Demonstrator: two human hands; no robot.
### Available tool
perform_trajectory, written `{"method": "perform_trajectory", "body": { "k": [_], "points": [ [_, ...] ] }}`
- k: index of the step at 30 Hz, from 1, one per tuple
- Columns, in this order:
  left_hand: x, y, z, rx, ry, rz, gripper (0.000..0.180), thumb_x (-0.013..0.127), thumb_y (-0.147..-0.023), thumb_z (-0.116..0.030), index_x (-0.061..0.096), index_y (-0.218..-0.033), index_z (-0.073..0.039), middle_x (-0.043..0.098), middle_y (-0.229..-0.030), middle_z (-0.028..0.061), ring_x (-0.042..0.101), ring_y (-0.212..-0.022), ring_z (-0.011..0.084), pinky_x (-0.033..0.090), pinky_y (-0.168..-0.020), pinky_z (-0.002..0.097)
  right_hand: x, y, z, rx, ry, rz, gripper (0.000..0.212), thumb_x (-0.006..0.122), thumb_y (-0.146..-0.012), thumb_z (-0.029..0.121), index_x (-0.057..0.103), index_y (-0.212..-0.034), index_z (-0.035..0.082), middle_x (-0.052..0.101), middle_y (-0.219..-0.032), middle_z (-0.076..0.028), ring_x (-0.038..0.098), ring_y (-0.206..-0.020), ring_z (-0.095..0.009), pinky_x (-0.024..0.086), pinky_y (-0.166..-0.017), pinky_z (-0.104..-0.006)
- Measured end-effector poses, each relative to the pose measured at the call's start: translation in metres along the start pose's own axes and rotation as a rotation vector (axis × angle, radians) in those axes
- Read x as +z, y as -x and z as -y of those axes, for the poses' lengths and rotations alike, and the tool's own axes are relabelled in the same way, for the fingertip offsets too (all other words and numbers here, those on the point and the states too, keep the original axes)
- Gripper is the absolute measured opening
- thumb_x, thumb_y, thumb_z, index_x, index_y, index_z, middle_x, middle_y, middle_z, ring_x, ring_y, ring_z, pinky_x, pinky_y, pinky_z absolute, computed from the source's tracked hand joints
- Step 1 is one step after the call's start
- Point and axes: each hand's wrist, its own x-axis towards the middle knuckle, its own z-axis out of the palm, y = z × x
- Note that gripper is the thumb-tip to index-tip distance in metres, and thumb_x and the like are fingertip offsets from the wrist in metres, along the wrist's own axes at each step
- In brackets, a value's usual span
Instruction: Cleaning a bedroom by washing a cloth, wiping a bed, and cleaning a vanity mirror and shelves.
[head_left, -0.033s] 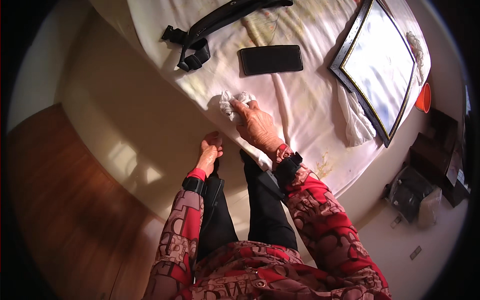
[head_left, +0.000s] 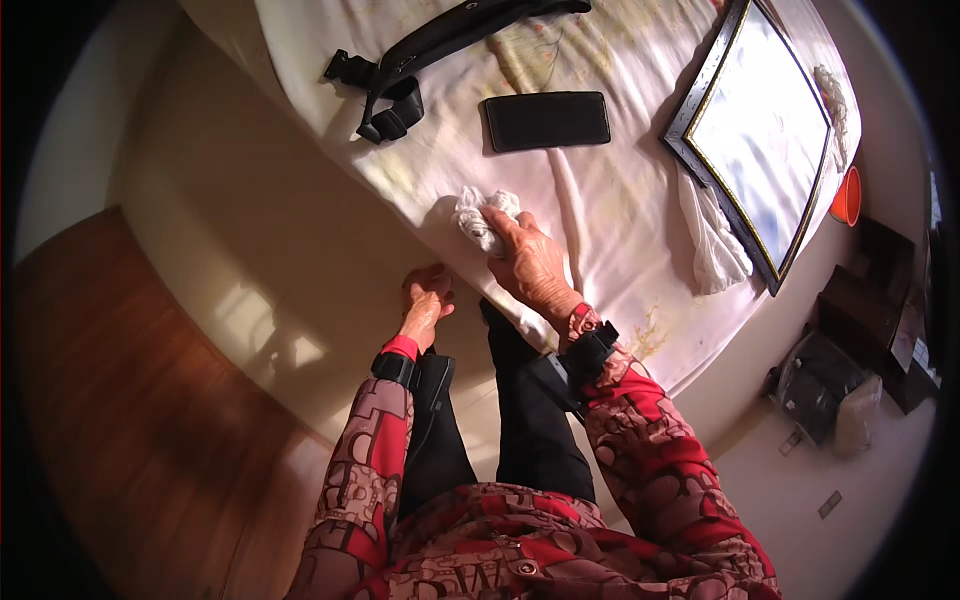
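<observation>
My right hand is closed round a bunched white cloth near the edge of the bed or table, which has a pale flowered sheet over it. Part of the cloth is hidden under the fingers. Beside that edge, lower and to the left, hangs my left hand, its fingers curled in with nothing visible in them. Beyond the cloth lies a black smartphone, its dark screen facing up.
A black strap bag with buckles lies at the far left of the sheet. To the right rests a framed mirror over a white cloth. An orange bucket and a dark bag stand beyond. Brown wooden furniture is at left.
My right hand and the bunched cloth have shifted slightly to the right and nearer to me. The left hand has hardly moved.
</observation>
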Motion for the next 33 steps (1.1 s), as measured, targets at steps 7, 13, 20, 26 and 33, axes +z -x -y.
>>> {"method": "perform_trajectory", "body": {
  "k": [7, 13, 20, 26, 33],
  "points": [
    [0.013, -0.027, -0.001, -0.004, 0.021, 0.093, 0.019, 0.054, -0.083, -0.015, 0.047, -0.099, -0.008, 0.054, -0.084, 0.0035, 0.057, -0.068, 0.0116, 0.048, -0.057, 0.0272, -0.025, 0.108, -0.124, 0.258, -0.156, -0.466, 0.061, 0.067, -0.068, 0.012, 0.044, -0.124, 0.004, 0.056, -0.107, -0.021, 0.058, -0.09, -0.032, 0.047, -0.078, -0.0367],
    [0.011, 0.016, -0.047, 0.105, -0.197, 0.253, 0.023, 0.056, -0.086, -0.022, 0.045, -0.072, -0.007, 0.055, -0.064, 0.0039, 0.058, -0.051, 0.0121, 0.04, -0.042, 0.0193, 0.016, 0.215, -0.156, 0.897, -0.486, -0.941, 0.063, 0.065, -0.077, 0.033, 0.038, -0.127, 0.005, 0.052, -0.11, -0.021, 0.058, -0.077, -0.023, 0.05, -0.061, -0.0324],
    [0.027, 0.044, -0.097, 0.12, -0.164, 0.478, 0.018, 0.057, -0.087, -0.022, 0.047, -0.08, -0.008, 0.059, -0.071, 0.0074, 0.061, -0.062, 0.0161, 0.045, -0.055, 0.0238, 0.116, 0.307, -0.216, 1.481, -1.514, -1.12, 0.05, 0.056, -0.085, 0.037, 0.038, -0.119, 0.006, 0.052, -0.093, -0.018, 0.06, -0.068, -0.029, 0.052, -0.063, -0.0512],
    [0.026, 0.05, -0.099, 0.092, -0.183, 0.405, 0.017, 0.058, -0.086, -0.022, 0.048, -0.08, -0.008, 0.058, -0.071, 0.0068, 0.058, -0.064, 0.0163, 0.045, -0.059, 0.0264, 0.149, 0.307, -0.219, 1.166, -1.685, -1.308, 0.032, 0.06, -0.083, 0.034, 0.052, -0.096, 0.006, 0.058, -0.073, -0.009, 0.056, -0.062, -0.02, 0.05, -0.059, -0.0347],
    [0.015, 0.049, -0.096, 0.048, -0.354, 0.318, 0.02, 0.058, -0.086, -0.024, 0.047, -0.081, -0.009, 0.054, -0.069, 0.0051, 0.055, -0.06, 0.0147, 0.045, -0.058, 0.025, 0.119, 0.346, -0.197, 1.13, -1.348, -1.191, 0.03, 0.065, -0.08, 0.03, 0.052, -0.066, 0.008, 0.047, -0.05, 0.0, 0.037, -0.035, -0.006, 0.026, -0.032, -0.0209]
  ]
}}
